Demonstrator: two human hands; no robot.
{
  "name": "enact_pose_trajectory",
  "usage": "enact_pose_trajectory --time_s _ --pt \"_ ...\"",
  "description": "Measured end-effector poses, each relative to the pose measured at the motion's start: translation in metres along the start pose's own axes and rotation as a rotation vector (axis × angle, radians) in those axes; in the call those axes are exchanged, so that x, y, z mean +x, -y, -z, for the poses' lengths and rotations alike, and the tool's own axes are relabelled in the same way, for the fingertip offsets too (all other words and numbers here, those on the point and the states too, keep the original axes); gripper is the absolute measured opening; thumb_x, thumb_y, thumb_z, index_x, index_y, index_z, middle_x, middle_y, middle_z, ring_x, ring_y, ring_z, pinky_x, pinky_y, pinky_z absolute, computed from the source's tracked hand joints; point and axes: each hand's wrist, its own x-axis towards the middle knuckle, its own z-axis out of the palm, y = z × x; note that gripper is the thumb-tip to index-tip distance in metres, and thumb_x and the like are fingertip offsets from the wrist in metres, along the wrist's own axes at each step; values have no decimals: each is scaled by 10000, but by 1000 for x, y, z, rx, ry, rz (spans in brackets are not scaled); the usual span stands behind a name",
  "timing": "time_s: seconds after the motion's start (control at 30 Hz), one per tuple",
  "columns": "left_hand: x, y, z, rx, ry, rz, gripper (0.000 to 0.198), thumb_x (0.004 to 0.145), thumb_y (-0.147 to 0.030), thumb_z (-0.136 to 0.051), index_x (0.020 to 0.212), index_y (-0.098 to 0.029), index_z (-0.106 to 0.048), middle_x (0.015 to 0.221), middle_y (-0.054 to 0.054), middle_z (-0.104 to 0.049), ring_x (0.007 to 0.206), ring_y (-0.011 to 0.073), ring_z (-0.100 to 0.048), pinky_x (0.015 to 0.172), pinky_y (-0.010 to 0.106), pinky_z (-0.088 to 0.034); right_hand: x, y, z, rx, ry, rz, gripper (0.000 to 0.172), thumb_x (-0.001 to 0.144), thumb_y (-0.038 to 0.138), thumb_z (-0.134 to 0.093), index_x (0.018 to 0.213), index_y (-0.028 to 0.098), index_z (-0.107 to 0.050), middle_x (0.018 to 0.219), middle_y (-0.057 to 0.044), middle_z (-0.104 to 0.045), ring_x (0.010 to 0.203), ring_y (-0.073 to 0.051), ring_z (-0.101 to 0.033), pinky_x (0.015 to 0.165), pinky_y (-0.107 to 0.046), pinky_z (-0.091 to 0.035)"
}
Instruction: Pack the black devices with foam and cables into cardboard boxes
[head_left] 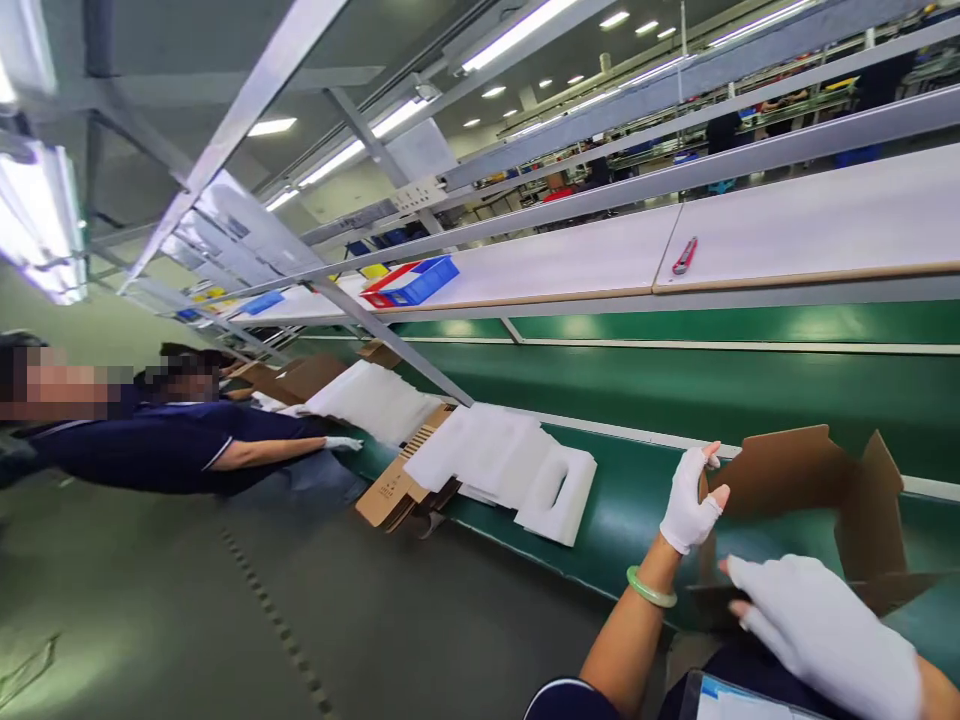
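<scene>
- Left hand, gloved: pinching the cardboard box flap, on the green belt.
- Right hand, gloved: fingers spread wide, at the box's near edge.
- Foam inserts: left of the box.

A green conveyor belt runs the length of the line. On it lie white foam inserts, one set overhanging a flattened printed carton, with more foam and open brown boxes farther along. Two co-workers in dark blue shirts lean toward the belt, one gloved hand reaching out. On the white shelf beyond sit a red utility knife and a blue bin
</scene>
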Motion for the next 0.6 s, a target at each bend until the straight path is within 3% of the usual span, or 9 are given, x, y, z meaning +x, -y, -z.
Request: enact_pose_trajectory --time_s 0.03,0.1,0.2,0.3,0.37,0.43,0.5,0.6 --pt "-2 1 0 10 -34 27 545 862 -449 -528 1344 -202 -471 1041 82 -522 977 216 -496 937 419 -420 12 5 -10 -50 63 -38 331 954 385 -337 885 238 -625 678 -46 -646 574 -224 -602 542 -322 -409" --pt "-9 2 3 22 -145 107 516 874 -473 -519 1308 -195 -498 1030 82 -518 969 214 -496 926 407 -421 30 0 -27 -98 182 -147 440 976 403 -239 913 223 -635 616 -62 -639 531 -251 -603 510 -327 -373" --pt "-21 3 7 -24 -307 193 506 916 -531 -423 1260 -176 -536 975 76 -533 916 199 -511 917 394 -425 42 -24 -48 3 377 -292 515 979 408 -178 1123 190 -622 800 -130 -709 714 -302 -672 603 -361 -431" --pt "-27 7 5 -132 -296 196 566 934 -579 -339 1276 -175 -541 961 78 -571 911 194 -540 954 397 -420 43 -39 -64 186 568 -356 516 963 395 -205 1094 176 -653 988 -161 -707 898 -332 -670 745 -415 -464" --pt "-24 14 -1 -259 -280 212 639 914 -628 -350 1374 -194 -449 1133 106 -576 1045 216 -546 1019 411 -391 43 -38 -71 236 641 -387 502 950 379 -229 1044 168 -674 1028 -170 -700 943 -346 -661 791 -443 -464" --pt "-18 23 -6 -409 -196 278 814 838 -746 -366 1430 -187 -366 1286 143 -530 1166 258 -518 1061 439 -366 43 -31 -76 221 664 -422 482 941 352 -244 1031 160 -677 1021 -177 -700 944 -357 -660 795 -465 -467" --pt "-10 30 -9 -442 9 380 1007 699 -828 -490 1429 -145 -369 1271 174 -553 1152 301 -538 1040 463 -391 40 -23 -75 147 627 -460 480 939 335 -241 1039 137 -667 983 -194 -701 898 -372 -665 755 -490 -477" --pt "4 31 -6 -282 289 524 1166 521 -689 -774 1439 -105 -355 1182 171 -608 1056 321 -590 965 462 -450 19 -19 -59 14 424 -433 429 912 290 -280 1017 117 -659 919 -194 -692 835 -370 -657 725 -519 -486"
